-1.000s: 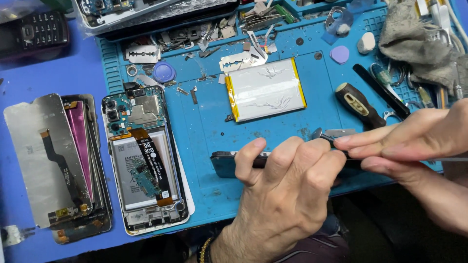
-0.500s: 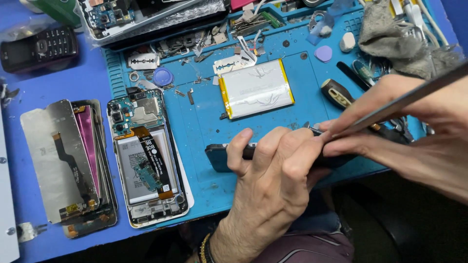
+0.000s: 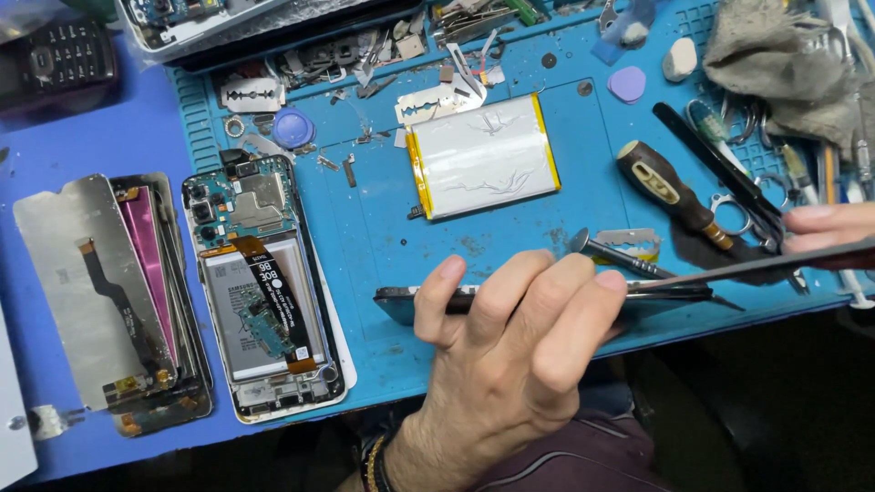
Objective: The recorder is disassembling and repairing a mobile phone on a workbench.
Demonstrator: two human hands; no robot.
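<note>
While left fingers point(image 3: 510, 301) clamp the phone point(image 3: 547, 301) lying left-right, right fingers point(image 3: 825, 228) pinch a tool point(image 3: 747, 266) at its right end.

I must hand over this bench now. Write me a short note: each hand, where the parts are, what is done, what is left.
Left hand: holds a dark phone part on its edge at the front of the blue mat.
Right hand: grips a long thin flat tool whose tip lies along that part.
Parts: loose battery at mat centre; opened phone with its board bare on the left; removed screen panel further left; screwdriver to the right.
Done: phone opened, one battery out.
Left: the held part is not yet separated, as far as visible.
</note>
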